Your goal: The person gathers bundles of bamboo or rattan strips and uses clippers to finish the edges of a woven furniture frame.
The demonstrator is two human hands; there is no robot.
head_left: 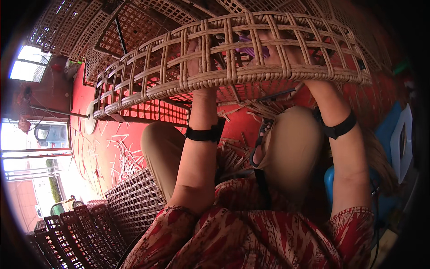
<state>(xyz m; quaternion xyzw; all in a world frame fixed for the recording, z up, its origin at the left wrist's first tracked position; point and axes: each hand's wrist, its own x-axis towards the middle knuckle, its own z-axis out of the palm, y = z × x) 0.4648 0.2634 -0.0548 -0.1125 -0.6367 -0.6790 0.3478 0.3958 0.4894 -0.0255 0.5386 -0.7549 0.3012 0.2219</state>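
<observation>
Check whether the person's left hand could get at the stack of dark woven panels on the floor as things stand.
Probably not right away. The left hand is up inside the woven cane basket, behind its lattice, apparently holding it. The dark woven panels lie low beside the left knee, with nothing across them, so the hand would first have to leave the basket.

A person seen from above holds up a large open-weave rattan basket (233, 58), tilted, its thick braided rim facing the camera. The left hand (199, 54) is behind the lattice, fingers gripping the strips near the middle. The right hand (291, 51) grips inside the basket further right, beside a small purple object (251, 47) seen through the gaps. Both forearms wear black wrist straps (204, 133). Below are tan trousers and a red patterned top. Cut rattan scraps (123, 157) litter the red floor (103, 143), and dark woven baskets (80, 233) are stacked at lower left.
</observation>
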